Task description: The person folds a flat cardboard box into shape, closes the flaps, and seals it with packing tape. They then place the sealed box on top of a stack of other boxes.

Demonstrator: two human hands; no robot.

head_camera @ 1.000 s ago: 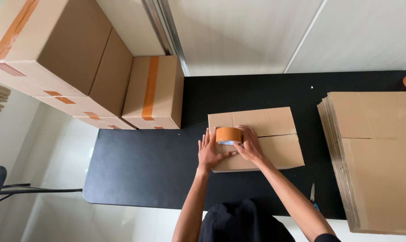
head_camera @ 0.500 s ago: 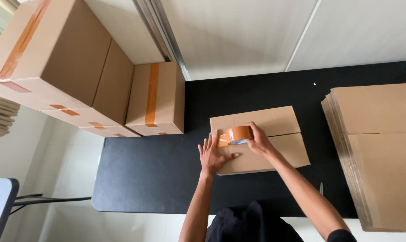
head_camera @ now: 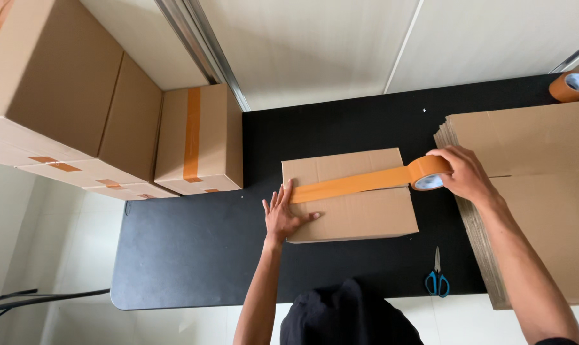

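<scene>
A small brown cardboard box (head_camera: 359,214) lies on the black table (head_camera: 193,255). My left hand (head_camera: 283,214) rests flat on the box's left edge, pinning the end of an orange tape strip (head_camera: 350,185) that runs across the box's top seam. My right hand (head_camera: 462,172) holds the orange tape roll (head_camera: 429,174) just past the box's right edge, the strip stretched taut between roll and box.
A stack of flat cardboard sheets (head_camera: 532,191) lies at the right. Blue-handled scissors (head_camera: 437,278) sit near the front edge. A second tape roll (head_camera: 571,86) is at the far right corner. Taped boxes (head_camera: 196,140) and larger boxes (head_camera: 53,102) stand at the left.
My right hand has pulled the tape roll rightward across the box, laying a long orange strip. My left hand stayed at the box's left edge.
</scene>
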